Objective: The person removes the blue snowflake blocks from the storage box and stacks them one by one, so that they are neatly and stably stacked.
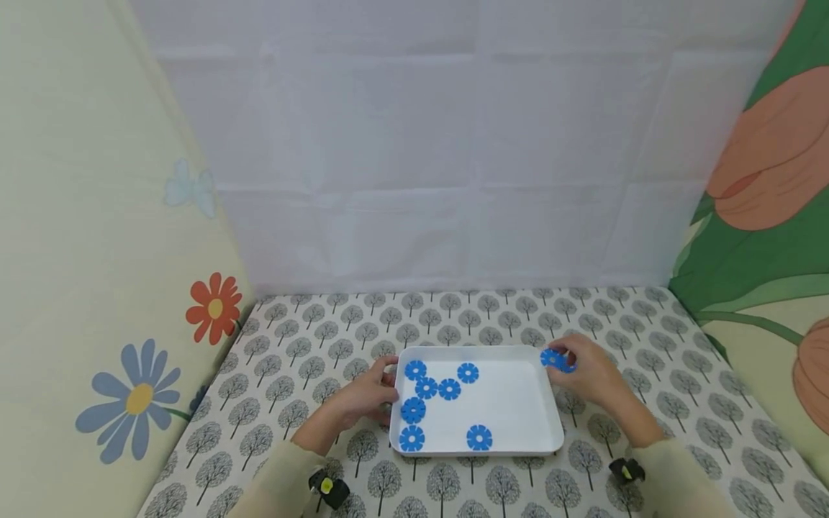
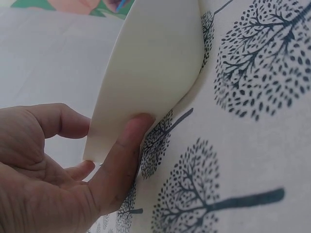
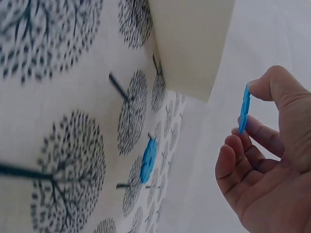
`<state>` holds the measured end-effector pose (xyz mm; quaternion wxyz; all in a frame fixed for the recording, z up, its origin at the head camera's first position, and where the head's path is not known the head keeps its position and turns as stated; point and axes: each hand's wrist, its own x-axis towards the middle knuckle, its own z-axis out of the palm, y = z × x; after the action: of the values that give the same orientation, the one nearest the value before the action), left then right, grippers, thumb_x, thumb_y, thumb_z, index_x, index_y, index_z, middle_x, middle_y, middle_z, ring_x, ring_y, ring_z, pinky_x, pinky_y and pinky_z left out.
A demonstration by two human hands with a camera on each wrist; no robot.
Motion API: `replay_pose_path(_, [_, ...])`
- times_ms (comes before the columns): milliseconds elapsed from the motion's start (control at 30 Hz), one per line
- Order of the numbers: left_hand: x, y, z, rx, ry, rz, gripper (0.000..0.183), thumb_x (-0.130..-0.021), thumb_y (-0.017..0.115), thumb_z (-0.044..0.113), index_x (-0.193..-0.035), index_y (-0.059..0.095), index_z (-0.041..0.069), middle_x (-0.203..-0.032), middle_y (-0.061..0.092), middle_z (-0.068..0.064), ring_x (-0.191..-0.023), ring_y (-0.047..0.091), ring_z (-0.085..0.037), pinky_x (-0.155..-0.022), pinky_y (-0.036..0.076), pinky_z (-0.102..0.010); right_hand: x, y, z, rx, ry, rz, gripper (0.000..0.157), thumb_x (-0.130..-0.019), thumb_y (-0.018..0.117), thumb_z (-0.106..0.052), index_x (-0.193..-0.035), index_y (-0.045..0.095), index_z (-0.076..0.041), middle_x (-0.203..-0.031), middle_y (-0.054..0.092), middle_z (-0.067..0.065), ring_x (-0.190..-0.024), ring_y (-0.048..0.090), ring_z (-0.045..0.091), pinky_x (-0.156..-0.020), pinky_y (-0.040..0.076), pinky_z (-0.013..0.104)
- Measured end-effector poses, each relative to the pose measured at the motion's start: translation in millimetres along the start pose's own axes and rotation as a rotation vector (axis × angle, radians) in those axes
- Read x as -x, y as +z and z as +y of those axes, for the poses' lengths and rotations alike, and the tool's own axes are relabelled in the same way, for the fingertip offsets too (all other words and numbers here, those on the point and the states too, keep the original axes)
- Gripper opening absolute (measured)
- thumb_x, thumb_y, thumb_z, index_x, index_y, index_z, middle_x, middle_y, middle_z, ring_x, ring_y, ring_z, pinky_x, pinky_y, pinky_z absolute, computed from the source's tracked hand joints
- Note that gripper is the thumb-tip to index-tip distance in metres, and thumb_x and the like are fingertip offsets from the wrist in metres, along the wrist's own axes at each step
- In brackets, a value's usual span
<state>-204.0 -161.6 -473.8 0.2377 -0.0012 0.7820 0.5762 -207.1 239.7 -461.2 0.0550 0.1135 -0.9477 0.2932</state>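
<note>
My right hand (image 1: pixel 586 367) pinches a blue notched plastic disc (image 3: pixel 245 109) between thumb and fingertips, above the tray's right end. On the cloth below, just outside the tray, lies another blue disc (image 3: pixel 148 160). At the left end, my left hand (image 1: pixel 365 392) holds the white tray (image 1: pixel 518 403) by its side wall. One digit presses the wall's outer face and another meets the rim, as the left wrist view shows. Inside the tray several blue discs lie flat, mostly toward the left, with one disc (image 1: pixel 479 437) near the front middle.
A cloth (image 1: pixel 278 388) printed with grey trees covers the table. Behind it hangs a creased white sheet (image 1: pixel 414 158). Flower-patterned panels stand left (image 1: pixel 97 252) and right (image 1: pixel 771 180). The tray's low rim surrounds the discs inside.
</note>
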Motion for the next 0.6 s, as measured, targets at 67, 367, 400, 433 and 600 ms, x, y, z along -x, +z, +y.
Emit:
replay_pose_path(67, [0.5, 0.1, 0.8, 0.004, -0.002, -0.003, 0.080, -0.087, 0.058, -0.004, -0.158, 0.024, 0.009, -0.111, 0.046, -0.021, -0.087, 0.064, -0.032, -0.061, 0.061, -0.044, -2, -2.6, 6, 0.000, 0.014, -0.001, 0.038, -0.084, 0.077, -0.018, -0.118, 0.068, -0.002, -0.099, 0.062, 0.009, -0.081, 0.055, 0.019, -0.060, 0.048, 0.027])
replay_pose_path(367, [1.2, -0.2, 2.4, 0.010, -0.009, 0.003, 0.080, -0.087, 0.058, -0.005, -0.158, 0.024, 0.009, -0.111, 0.046, -0.021, -0.090, 0.063, -0.033, -0.063, 0.061, -0.045, -11, -4.8, 32, 0.009, 0.042, -0.012, 0.042, -0.084, 0.076, -0.015, -0.120, 0.067, 0.003, -0.102, 0.061, 0.014, -0.083, 0.056, 0.022, -0.063, 0.049, 0.028])
replay_pose_path(400, [1.2, -0.3, 2.3, 0.009, -0.008, 0.003, 0.080, -0.087, 0.059, -0.005, -0.158, 0.024, 0.009, -0.111, 0.046, -0.021, -0.090, 0.063, -0.033, -0.063, 0.061, -0.045, -12, -4.0, 34, 0.011, 0.055, -0.018, 0.042, -0.084, 0.075, -0.014, -0.120, 0.066, 0.004, -0.102, 0.061, 0.015, -0.084, 0.056, 0.022, -0.064, 0.049, 0.029])
replay_pose_path(433, [1.3, -0.3, 2.4, 0.011, -0.007, 0.001, 0.080, -0.087, 0.059, -0.005, -0.158, 0.024, 0.009, -0.111, 0.046, -0.021, -0.090, 0.063, -0.033, -0.063, 0.061, -0.045, -12, -3.4, 36, 0.009, 0.077, -0.027, 0.042, -0.084, 0.075, -0.015, -0.121, 0.066, 0.004, -0.104, 0.061, 0.015, -0.085, 0.056, 0.022, -0.065, 0.050, 0.030])
replay_pose_path(600, [1.5, -0.2, 1.0, 0.003, -0.005, -0.004, 0.080, -0.087, 0.059, -0.004, -0.158, 0.024, 0.009, -0.111, 0.046, -0.021, -0.089, 0.063, -0.033, -0.063, 0.061, -0.045, -14, -1.2, 45, 0.016, 0.171, -0.103, 0.044, -0.085, 0.075, -0.015, -0.124, 0.064, 0.004, -0.109, 0.061, 0.017, -0.090, 0.058, 0.024, -0.073, 0.055, 0.034])
